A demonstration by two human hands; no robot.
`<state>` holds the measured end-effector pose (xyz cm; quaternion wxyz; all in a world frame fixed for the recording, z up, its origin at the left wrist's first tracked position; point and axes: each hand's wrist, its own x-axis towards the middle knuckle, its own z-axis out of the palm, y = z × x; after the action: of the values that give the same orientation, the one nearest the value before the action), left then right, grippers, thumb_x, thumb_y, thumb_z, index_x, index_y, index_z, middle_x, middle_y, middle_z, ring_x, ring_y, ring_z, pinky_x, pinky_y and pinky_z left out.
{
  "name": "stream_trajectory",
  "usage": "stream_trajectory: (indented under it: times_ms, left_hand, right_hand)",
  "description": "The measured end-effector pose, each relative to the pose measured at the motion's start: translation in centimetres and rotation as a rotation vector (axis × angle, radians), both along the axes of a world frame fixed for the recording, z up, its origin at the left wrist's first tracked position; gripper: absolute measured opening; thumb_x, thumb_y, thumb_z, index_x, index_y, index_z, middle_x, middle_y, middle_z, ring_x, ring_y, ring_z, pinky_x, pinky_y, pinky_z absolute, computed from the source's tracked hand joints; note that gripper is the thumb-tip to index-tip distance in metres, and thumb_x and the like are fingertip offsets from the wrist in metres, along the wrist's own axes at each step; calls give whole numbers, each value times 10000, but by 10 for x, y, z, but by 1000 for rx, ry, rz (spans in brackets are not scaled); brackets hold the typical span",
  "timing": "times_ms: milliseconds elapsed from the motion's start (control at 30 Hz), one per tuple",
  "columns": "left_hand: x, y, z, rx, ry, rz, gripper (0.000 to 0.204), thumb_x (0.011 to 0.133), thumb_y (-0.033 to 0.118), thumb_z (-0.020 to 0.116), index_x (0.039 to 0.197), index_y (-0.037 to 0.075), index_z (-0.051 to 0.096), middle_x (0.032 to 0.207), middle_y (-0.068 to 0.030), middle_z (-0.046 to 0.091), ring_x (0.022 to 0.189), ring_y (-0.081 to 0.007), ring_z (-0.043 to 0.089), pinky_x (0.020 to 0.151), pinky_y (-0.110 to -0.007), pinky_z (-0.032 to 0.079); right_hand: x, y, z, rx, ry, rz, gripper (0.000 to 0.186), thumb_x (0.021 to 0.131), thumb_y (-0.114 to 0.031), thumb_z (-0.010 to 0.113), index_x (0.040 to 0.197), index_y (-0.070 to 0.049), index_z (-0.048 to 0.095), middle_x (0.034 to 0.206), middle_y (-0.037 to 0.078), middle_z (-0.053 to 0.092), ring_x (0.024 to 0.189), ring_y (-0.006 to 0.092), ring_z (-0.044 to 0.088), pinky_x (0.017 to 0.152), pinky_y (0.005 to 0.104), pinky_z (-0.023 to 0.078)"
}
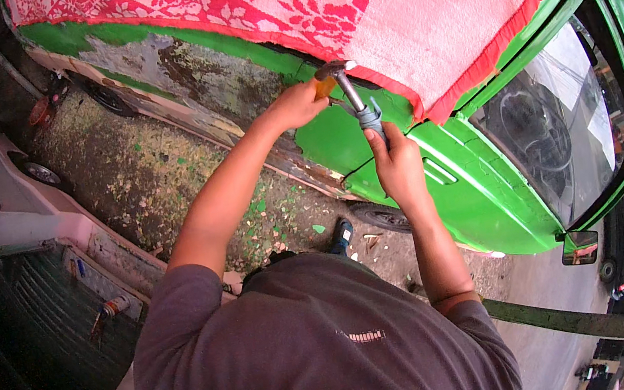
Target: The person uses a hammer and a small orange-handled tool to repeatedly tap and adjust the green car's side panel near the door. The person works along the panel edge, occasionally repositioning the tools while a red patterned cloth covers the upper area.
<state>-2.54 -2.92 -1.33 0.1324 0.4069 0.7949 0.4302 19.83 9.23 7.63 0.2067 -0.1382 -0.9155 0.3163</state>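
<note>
My left hand [295, 107] is closed around a yellow-handled tool [325, 86] against the side of a green vehicle [336, 139]. The tool's working end is too hidden to tell its kind. My right hand [401, 161] grips a hammer [351, 92] by its handle, which is wrapped in grey material near the fingers. The metal hammer head lies over the top of the yellow handle; whether they touch I cannot tell. Left of my left hand, the vehicle's paint is stripped to a patchy grey and brown surface [205, 74].
A pink and red patterned cloth [453, 4] covers the vehicle's upper part. Paint flakes litter the ground [139, 172]. A side mirror [580, 247] juts out at right. Behind my left side stands a pale vehicle body [1, 193]; a dark parked vehicle [622, 245] is farther right.
</note>
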Motion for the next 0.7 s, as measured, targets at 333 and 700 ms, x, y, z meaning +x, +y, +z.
stream_trajectory:
  times_ms: [333,700]
  left_hand:
    - [-10,-22,-20,210,-93,-20,296,921,228,643,1144,65,536,922,-102,629,848,-223,618,792,-375,491]
    - [3,-35,-9,344,-182,-5,99,925,121,649,975,56,594,878,-6,615,825,-102,584,755,-302,495]
  right_hand:
    - [31,10,-3,-348,139,11,265,967,-253,620,959,11,609,601,48,518,544,116,474,500,316,380]
    - [45,12,-20,-487,90,10,237,1012,-248,554,916,-31,554,644,-30,486,504,52,419,438,229,314]
